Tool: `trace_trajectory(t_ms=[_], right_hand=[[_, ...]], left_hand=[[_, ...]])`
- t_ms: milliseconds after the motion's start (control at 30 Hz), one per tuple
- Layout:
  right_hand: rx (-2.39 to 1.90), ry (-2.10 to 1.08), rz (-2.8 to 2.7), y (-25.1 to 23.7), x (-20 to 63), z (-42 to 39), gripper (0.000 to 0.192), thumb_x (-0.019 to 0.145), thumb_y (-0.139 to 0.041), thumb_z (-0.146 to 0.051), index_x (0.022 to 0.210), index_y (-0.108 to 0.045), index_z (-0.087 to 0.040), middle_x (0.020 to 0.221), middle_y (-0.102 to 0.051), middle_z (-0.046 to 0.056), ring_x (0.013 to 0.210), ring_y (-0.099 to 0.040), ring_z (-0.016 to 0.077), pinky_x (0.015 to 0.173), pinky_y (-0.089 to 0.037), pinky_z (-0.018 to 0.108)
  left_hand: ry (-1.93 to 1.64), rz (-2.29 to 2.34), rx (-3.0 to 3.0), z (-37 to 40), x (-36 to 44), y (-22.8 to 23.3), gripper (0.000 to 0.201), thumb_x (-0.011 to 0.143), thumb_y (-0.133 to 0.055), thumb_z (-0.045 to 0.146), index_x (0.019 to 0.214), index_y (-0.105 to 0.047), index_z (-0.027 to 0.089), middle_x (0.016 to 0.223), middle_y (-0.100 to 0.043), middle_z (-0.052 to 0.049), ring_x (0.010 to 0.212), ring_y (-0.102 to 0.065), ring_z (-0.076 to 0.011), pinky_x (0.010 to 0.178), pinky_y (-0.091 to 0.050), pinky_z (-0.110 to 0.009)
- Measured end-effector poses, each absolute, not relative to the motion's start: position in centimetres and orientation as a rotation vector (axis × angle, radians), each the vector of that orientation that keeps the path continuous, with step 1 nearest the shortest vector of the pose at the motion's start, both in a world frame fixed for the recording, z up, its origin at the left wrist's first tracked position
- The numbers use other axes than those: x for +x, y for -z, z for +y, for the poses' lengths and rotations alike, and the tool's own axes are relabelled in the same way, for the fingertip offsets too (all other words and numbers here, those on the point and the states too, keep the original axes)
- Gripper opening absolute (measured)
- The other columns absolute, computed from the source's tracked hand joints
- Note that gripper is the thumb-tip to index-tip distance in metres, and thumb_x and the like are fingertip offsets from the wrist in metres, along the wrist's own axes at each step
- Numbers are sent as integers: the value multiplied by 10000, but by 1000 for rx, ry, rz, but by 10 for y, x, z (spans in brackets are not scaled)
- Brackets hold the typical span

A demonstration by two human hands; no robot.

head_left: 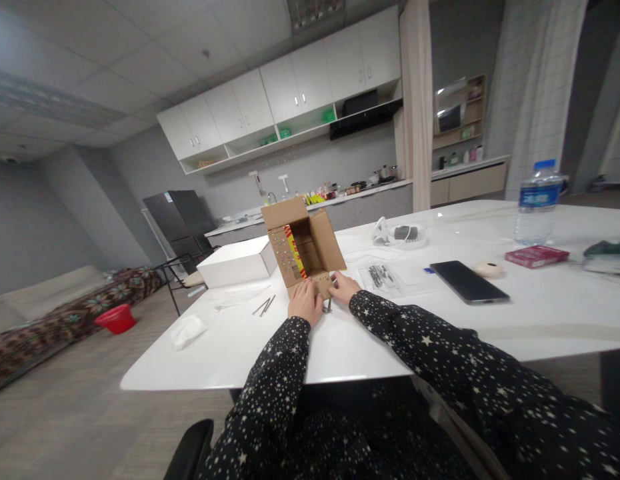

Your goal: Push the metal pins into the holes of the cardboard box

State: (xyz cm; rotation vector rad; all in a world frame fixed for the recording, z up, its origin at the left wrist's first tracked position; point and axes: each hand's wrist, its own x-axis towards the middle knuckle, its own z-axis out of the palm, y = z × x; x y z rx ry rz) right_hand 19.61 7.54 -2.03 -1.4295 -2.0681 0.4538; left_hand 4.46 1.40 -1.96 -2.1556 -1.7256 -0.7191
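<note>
An opened cardboard box (pixel 330 243) sits on the white table in front of me, flaps spread, with a strip of red and yellow tape along one flap. My left hand (pixel 306 303) rests on its near flap, fingers bent over the edge. At the near right corner, my right hand (pixel 344 288) holds the cardboard between thumb and fingers. A small metal piece (pixel 328 307) shows on the table between the hands; its kind is unclear. Left of my left hand lie several thin metal rods (pixel 263 306). The inside of the box is mostly in shadow.
A white box (pixel 235 263) stands at the left, near a crumpled tissue (pixel 187 331). To the right are a clear bag of small dark parts (pixel 381 277), a black phone (pixel 469 283), a pink box (pixel 537 256), a water bottle (pixel 537 203) and a white corded device (pixel 406 233).
</note>
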Motion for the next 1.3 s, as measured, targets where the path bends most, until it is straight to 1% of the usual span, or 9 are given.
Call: trace_trajectory(t_ms=[167, 400, 767, 933, 1167, 1300], right_hand=[[-1425, -453, -2066, 19, 196, 74, 281, 779, -535, -314, 1043, -520, -219, 921, -686, 20, 853, -619, 194, 688, -364, 269], [-1427, -456, -2058, 19, 196, 73, 283, 775, -542, -316, 1039, -519, -217, 907, -685, 20, 844, -617, 193, 686, -361, 267], [-1416, -438, -2060, 20, 196, 74, 273, 763, -534, -308, 1019, -520, -215, 915, -688, 25, 841, -618, 198, 677, -362, 272], [-1417, -452, -2061, 20, 196, 73, 273, 763, -534, -312, 1019, -519, -217, 906, -691, 21, 836, -622, 198, 675, -367, 272], [-1411, -429, -2065, 21, 197, 75, 284, 758, -530, -309, 1026, -514, -217, 931, -690, 26, 860, -619, 205, 687, -365, 278], [-1412, -423, -2067, 23, 197, 77, 278, 759, -526, -312, 1021, -516, -220, 924, -688, 23, 856, -618, 203, 682, -362, 277]], left_hand=[[625, -1755, -2172, 12, 47, 17, 414, 855, -431, 260, 1244, -473, 126, 1402, -451, -123, 1304, -397, -231, 1112, -271, -395], [655, -1715, -2173, 11, 47, 17, 364, 847, -445, 246, 1194, -512, 156, 1353, -506, -108, 1273, -433, -227, 1091, -300, -390], [736, -1708, -2153, 9, 48, 13, 299, 826, -464, 231, 1110, -546, 185, 1247, -555, -79, 1159, -491, -223, 1004, -376, -362], [723, -1734, -2114, 8, 48, 13, 291, 823, -465, 227, 1100, -545, 189, 1174, -567, -87, 1116, -501, -221, 984, -376, -361], [657, -1850, -1970, 12, 48, 13, 300, 803, -493, 249, 1091, -562, 203, 1098, -582, -88, 1049, -514, -246, 927, -389, -371], [653, -1859, -1953, 11, 48, 12, 291, 803, -488, 251, 1079, -566, 201, 1077, -583, -85, 1032, -516, -243, 912, -394, -363]])
